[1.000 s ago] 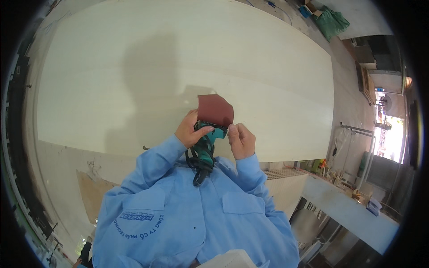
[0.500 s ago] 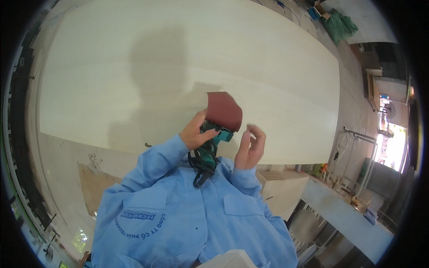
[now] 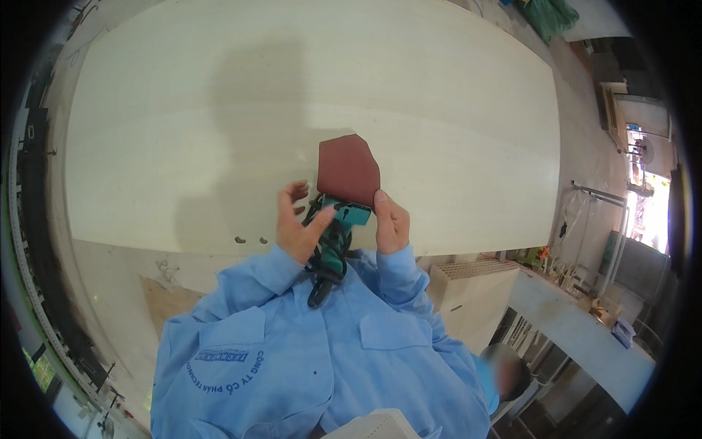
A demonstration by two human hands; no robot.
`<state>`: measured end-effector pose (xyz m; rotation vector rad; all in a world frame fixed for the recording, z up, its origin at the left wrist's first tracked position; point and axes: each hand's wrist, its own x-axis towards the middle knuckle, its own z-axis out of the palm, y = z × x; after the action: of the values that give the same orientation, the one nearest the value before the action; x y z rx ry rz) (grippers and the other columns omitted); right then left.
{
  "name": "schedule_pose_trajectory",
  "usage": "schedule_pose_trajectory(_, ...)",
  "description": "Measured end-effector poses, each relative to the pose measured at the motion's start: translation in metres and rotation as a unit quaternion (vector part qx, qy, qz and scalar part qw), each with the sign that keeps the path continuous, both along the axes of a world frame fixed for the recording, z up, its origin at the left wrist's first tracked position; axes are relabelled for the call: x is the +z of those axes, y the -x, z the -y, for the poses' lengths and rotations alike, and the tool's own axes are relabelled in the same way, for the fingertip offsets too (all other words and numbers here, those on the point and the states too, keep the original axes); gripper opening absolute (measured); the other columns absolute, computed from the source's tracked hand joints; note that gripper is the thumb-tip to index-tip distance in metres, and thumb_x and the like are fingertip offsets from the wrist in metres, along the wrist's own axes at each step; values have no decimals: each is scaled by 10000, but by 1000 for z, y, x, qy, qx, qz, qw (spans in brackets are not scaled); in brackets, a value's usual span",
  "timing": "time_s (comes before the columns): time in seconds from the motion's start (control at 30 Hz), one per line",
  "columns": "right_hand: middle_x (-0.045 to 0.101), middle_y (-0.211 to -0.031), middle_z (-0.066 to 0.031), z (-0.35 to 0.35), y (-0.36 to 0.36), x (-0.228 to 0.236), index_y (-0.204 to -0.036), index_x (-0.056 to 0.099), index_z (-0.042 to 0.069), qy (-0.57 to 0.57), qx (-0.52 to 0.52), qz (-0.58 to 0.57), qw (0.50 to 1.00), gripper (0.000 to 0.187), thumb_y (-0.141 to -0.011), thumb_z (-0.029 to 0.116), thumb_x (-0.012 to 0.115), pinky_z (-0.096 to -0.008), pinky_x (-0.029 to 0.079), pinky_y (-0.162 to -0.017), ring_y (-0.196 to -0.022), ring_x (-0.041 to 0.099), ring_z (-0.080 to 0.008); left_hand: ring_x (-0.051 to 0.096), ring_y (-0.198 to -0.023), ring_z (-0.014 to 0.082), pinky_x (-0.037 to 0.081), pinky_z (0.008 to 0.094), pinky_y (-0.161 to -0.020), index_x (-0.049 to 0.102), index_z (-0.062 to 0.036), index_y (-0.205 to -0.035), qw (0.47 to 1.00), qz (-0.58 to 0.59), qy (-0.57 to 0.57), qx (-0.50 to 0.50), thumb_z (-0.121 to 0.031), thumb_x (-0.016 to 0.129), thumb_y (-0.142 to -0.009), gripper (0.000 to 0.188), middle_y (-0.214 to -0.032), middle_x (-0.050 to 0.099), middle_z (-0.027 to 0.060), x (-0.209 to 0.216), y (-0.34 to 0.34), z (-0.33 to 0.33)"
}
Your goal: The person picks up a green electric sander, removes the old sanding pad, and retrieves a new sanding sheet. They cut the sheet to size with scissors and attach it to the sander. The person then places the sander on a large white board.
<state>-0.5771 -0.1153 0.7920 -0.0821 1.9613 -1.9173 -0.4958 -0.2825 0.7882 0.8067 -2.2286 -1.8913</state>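
Note:
A teal and black power sander (image 3: 334,252) lies against the front of my shirt, its black cord bundled around its body. A dark red sheet of sandpaper (image 3: 349,170) with cut corners extends from the sander's far end over the white board. My right hand (image 3: 393,222) pinches the near right corner of the sandpaper between thumb and fingers. On the other side, my left hand (image 3: 298,228) has its fingers spread beside the sander, its thumb reaching onto the teal housing near the sheet's edge.
The large white board (image 3: 439,110) spans the space before me. Two small dark pieces (image 3: 251,240) lie near its front edge. At the right is a bench (image 3: 570,322) with assorted tools, and another person (image 3: 504,373) is behind it. A green bag (image 3: 548,18) sits at the far right.
My right hand has moved in and taken the sandpaper's corner. My left hand's fingers have come away from the sheet and spread. The sander and sheet have shifted slightly left.

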Motion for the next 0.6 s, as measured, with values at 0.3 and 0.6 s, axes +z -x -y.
schedule_pose_trajectory(0.3,617,-1290,-166,1,3,4,-1215,640,-64,101,29,48,993,442,-1080,226,334,-366,376,-1099,-1298,493,-293,619,-868,166,507,292,-765,608,-17,-1165,923,-261,-18,-281,-66,683,-889,291,-983,612,87,14,10,5)
schedule_pose_trajectory(0.6,590,-1330,-202,-10,15,13,-1219,626,-89,91,115,80,986,529,-1087,269,260,-387,328,-1143,-1384,406,-336,605,-810,196,498,282,-687,653,-45,-1132,962,-169,33,-211,-31,685,-869,266,-1012,602,93,27,7,4)
